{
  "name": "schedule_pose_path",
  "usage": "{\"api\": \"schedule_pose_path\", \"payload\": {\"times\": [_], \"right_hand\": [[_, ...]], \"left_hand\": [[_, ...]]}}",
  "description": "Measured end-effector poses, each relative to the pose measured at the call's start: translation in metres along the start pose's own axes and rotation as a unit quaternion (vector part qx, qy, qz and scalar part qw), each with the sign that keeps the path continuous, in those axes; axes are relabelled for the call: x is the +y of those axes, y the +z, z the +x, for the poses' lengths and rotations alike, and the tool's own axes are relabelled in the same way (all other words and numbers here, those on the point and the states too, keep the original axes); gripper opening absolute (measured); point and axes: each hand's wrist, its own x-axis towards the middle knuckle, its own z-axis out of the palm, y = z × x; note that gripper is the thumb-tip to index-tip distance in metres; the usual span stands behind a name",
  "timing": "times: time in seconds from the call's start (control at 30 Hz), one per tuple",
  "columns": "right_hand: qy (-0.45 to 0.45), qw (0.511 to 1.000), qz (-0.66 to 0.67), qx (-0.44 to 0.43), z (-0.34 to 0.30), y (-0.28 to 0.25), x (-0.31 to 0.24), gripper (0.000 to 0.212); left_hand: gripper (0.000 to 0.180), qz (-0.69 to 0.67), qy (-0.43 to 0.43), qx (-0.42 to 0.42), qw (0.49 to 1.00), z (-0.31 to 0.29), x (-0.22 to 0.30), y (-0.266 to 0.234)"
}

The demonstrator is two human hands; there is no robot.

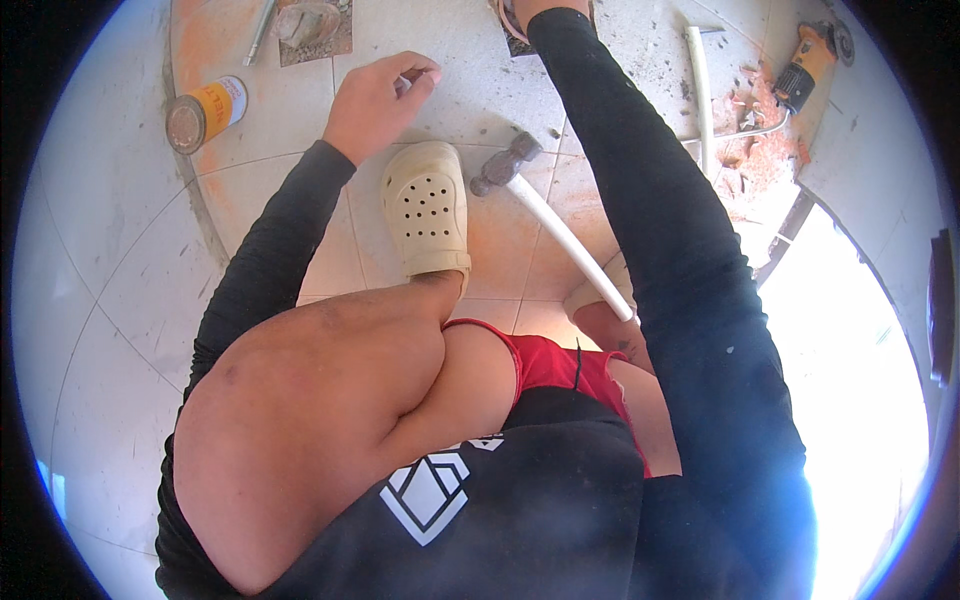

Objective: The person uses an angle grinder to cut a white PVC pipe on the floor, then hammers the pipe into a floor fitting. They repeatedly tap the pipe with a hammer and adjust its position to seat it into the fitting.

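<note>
My left hand [383,105] is raised over the tiled floor, its fingers curled in toward the thumb. A pale bit shows at its fingertips, too small to name. Past the far edge of the view reaches my right hand [545,8], mostly cut off, beside a dark opening [519,44] in the tiles; its fingers are hidden. Between my arms a hammer [560,225] lies on the floor, its worn metal head pointing away and its white handle running back toward my right foot. My cream clog [427,205] stands just left of the hammer head.
A yellow-and-white can [207,113] lies on its side at far left, near a metal rod [260,32] and a square broken-out hole [330,42]. At right are another white-handled tool [700,105], an orange angle grinder [806,68] with its cord, and reddish rubble [755,155].
</note>
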Motion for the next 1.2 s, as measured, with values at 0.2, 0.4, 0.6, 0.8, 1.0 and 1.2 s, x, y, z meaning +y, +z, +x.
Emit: {"api": "schedule_pose_path", "payload": {"times": [0.2,0.4,0.6,0.8,1.0,1.2], "right_hand": [[0.014,0.999,0.034,0.006,-0.003,-0.001,-0.002,0.031],[-0.022,0.99,0.125,0.06,-0.01,-0.007,0.0,0.029],[-0.04,0.993,0.104,0.032,-0.008,-0.009,0.002,0.03],[-0.045,0.988,0.142,0.049,0.002,0.001,0.015,0.032],[-0.11,0.98,0.141,0.088,0.01,0.022,0.034,0.03],[0.095,0.815,0.569,-0.047,-0.019,-0.031,0.071,0.021]], "left_hand": [[0.026,-0.015,0.006,-0.003,1.0,0.002,-0.004,0.0],[0.022,-0.019,0.041,0.033,0.998,0.005,-0.007,0.006],[0.028,-0.016,0.015,-0.002,1.0,0.008,-0.009,0.004],[0.029,0.013,0.013,-0.016,1.0,0.006,-0.011,0.003],[0.03,0.009,0.019,-0.016,1.0,0.005,-0.01,0.004],[0.028,0.007,0.021,-0.013,1.0,0.007,-0.005,0.002]]}}
